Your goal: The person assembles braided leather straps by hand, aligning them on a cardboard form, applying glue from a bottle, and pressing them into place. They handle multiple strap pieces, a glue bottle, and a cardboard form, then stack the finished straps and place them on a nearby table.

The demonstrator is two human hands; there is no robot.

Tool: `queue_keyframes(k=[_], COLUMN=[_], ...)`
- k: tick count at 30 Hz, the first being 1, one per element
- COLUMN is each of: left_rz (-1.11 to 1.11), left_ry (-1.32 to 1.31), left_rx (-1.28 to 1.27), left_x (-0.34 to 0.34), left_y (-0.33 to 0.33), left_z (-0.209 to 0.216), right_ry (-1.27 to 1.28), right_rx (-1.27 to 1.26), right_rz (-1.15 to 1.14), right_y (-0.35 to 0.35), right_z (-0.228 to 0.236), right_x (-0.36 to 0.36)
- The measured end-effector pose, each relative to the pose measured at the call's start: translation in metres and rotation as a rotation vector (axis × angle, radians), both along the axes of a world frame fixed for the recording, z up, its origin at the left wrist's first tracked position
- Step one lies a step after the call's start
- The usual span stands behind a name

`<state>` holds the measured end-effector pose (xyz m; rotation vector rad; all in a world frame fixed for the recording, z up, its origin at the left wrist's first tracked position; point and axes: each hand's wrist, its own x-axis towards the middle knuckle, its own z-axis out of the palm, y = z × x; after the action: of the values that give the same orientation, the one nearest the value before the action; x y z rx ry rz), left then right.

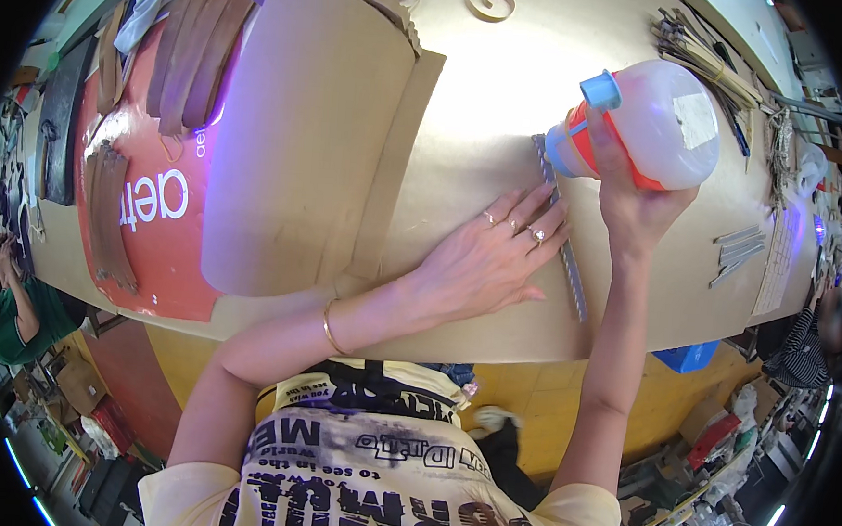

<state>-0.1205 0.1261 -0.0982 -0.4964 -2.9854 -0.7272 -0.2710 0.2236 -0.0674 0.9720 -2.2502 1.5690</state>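
Note:
My right hand (pixel 637 204) is wrapped around a rounded, translucent white plastic bottle (pixel 667 109) with a red band and blue cap parts. The bottle is held tilted, its blue end pointing left and down over the upper end of a narrow grey strip (pixel 573 277). That strip lies on the brown-covered table, running away from me. My left hand (pixel 489 253) rests flat with fingers stretched out, the fingertips on or right beside the strip's middle. Whether the blue end touches the strip, I cannot tell.
Left of my hands stands a large brown sheet stack (pixel 303 140) on a red board (pixel 166 257), with brown strips (pixel 198 47) behind. Thin bundled strips (pixel 699 53) lie far right; short grey pieces (pixel 738 252) are nearer. A curled strip (pixel 490 7) lies at the back.

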Motion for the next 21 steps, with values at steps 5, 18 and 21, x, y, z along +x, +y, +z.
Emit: queue_keyframes(k=[5,18,21], left_rz=[0.007,0.109,0.116], left_ry=[0.009,0.135,0.099], left_rx=[0.000,-0.052,-0.046], left_x=[0.001,0.015,0.016], left_y=[0.002,0.013,0.013], left_z=[-0.002,-0.006,-0.006], right_ry=[-0.016,-0.006,-0.046], right_rx=[-0.069,-0.082,-0.113], right_rz=[0.015,0.033,-0.010], right_y=[-0.002,0.011,0.016], right_z=[-0.003,0.004,0.003], right_x=[0.001,0.010,0.016])
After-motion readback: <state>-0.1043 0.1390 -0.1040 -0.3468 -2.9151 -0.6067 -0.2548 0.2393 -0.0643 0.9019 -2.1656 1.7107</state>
